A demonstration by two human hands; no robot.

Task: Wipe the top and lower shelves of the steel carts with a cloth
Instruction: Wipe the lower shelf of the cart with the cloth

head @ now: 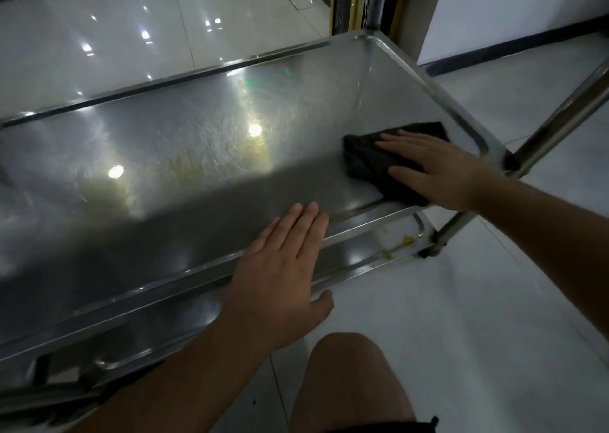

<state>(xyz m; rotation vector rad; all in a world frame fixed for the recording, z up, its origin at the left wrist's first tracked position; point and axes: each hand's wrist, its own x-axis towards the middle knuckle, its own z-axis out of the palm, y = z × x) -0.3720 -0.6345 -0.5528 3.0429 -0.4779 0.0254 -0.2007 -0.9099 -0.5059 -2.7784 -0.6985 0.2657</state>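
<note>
A steel cart's top shelf (197,156) fills the middle of the view, shiny with light reflections. A dark cloth (369,162) lies flat on its right end. My right hand (435,169) presses flat on the cloth, fingers spread. My left hand (283,268) rests flat on the shelf's near rim, fingers together, holding nothing. Below the near rim the lower shelf (356,251) shows, with yellow smears (400,245) near its right corner.
The cart's steel handle tube (560,113) slants up at the right. A steel post (375,1) rises at the far right corner. Glossy tiled floor (461,301) surrounds the cart. My bare knee (349,383) is at the bottom. A white wall with dark skirting (514,47) stands far right.
</note>
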